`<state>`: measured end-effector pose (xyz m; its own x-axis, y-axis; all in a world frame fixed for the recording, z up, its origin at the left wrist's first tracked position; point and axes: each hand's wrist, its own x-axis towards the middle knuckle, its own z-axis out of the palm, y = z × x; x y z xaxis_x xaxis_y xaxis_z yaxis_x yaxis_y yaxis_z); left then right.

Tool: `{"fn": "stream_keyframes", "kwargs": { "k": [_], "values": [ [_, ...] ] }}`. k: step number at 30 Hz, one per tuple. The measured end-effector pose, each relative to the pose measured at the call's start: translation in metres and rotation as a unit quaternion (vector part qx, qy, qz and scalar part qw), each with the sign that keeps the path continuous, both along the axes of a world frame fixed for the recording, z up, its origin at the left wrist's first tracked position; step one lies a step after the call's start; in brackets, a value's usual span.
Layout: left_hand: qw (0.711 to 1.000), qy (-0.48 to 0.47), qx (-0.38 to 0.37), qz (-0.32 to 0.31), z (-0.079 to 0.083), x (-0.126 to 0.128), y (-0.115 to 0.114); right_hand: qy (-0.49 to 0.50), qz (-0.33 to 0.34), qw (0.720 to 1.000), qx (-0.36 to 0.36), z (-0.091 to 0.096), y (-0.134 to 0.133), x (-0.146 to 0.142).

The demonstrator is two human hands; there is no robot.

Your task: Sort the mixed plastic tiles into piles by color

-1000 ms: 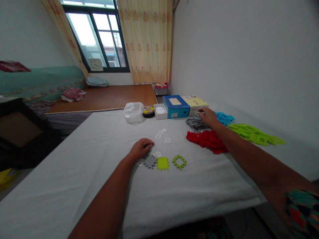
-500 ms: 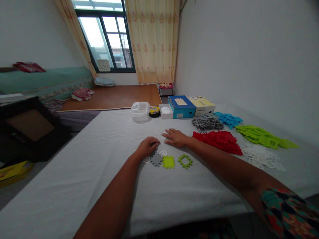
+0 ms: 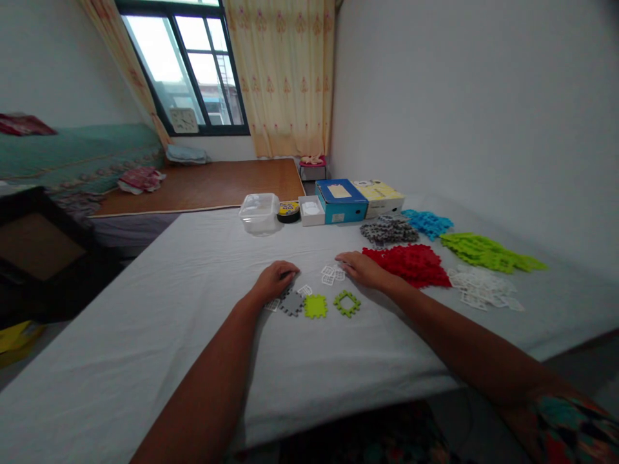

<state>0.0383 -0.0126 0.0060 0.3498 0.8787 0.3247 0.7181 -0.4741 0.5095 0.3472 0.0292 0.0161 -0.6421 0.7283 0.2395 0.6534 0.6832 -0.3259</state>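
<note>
My left hand (image 3: 275, 282) rests on the white cloth with its fingers curled together; whatever they hold, if anything, is hidden. Just below it are a grey notched foam-like tile (image 3: 292, 303) and a white lattice piece (image 3: 273, 305), both partly covered. Another white lattice piece (image 3: 305, 290) lies by the grey tile. A solid lime-green tile (image 3: 316, 307) sits to the right, then a green notched frame (image 3: 347, 303) with a square hole. My right hand (image 3: 363, 269) lies with fingers stretched out, at the right edge of several small white lattice pieces (image 3: 333, 274).
To the right are piles of red pieces (image 3: 411, 265), grey pieces (image 3: 389, 230), blue pieces (image 3: 428, 223), green pieces (image 3: 488, 252) and white pieces (image 3: 483, 287). Behind stand a clear plastic box (image 3: 260, 214), a round black-and-yellow tin (image 3: 289, 212), a small white box (image 3: 312, 211) and a blue box (image 3: 341, 202).
My right hand has moved right, uncovering the small white lattice pieces. My left hand stays beside the grey tile. The camera view has shifted slightly.
</note>
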Motion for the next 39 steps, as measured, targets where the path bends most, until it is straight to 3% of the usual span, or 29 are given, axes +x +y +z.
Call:
{"fn": "stream_keyframes", "kwargs": {
  "k": [4,8,14,17,22,24,26,28,30,32,36,39],
  "values": [
    [1.0,0.0,-0.011,0.007,0.001,0.0,-0.001,-0.023,0.026,0.999,0.014,-0.011,-0.008,-0.008],
    [1.0,0.001,-0.017,0.008,0.001,-0.001,-0.001,0.018,0.02,1.0,0.004,-0.014,-0.011,-0.006],
    [1.0,-0.003,-0.014,0.007,0.0,-0.003,0.001,0.095,-0.049,0.992,-0.072,-0.013,-0.015,0.001],
    [1.0,0.001,-0.014,0.007,0.0,-0.004,0.002,0.103,-0.071,0.99,-0.065,-0.006,-0.021,0.003],
    [1.0,-0.005,-0.017,0.01,0.0,-0.005,0.003,0.123,-0.033,0.991,-0.049,0.02,-0.045,0.019],
    [1.0,-0.006,-0.021,0.015,0.001,-0.004,0.003,0.156,-0.06,0.986,-0.023,0.03,-0.057,0.038],
    [1.0,-0.007,-0.024,0.019,0.001,-0.004,0.004,0.195,-0.133,0.972,0.009,0.035,-0.067,0.07],
    [0.999,-0.009,-0.028,0.019,0.002,-0.004,0.003,0.239,-0.244,0.939,0.047,0.033,-0.072,0.114],
    [0.999,-0.01,-0.029,0.017,0.002,-0.005,0.003,0.271,-0.358,0.888,0.095,0.025,-0.071,0.166],
    [1.0,-0.01,-0.026,0.013,0.001,-0.005,0.004,0.246,-0.44,0.854,0.13,0.013,-0.068,0.217],
    [1.0,-0.003,-0.025,0.01,0.001,-0.007,0.005,0.146,-0.504,0.844,0.112,-0.006,-0.062,0.285],
    [1.0,0.005,-0.025,0.014,0.003,-0.005,0.004,0.089,-0.496,0.851,0.144,-0.005,-0.06,0.287]
  ]
}}
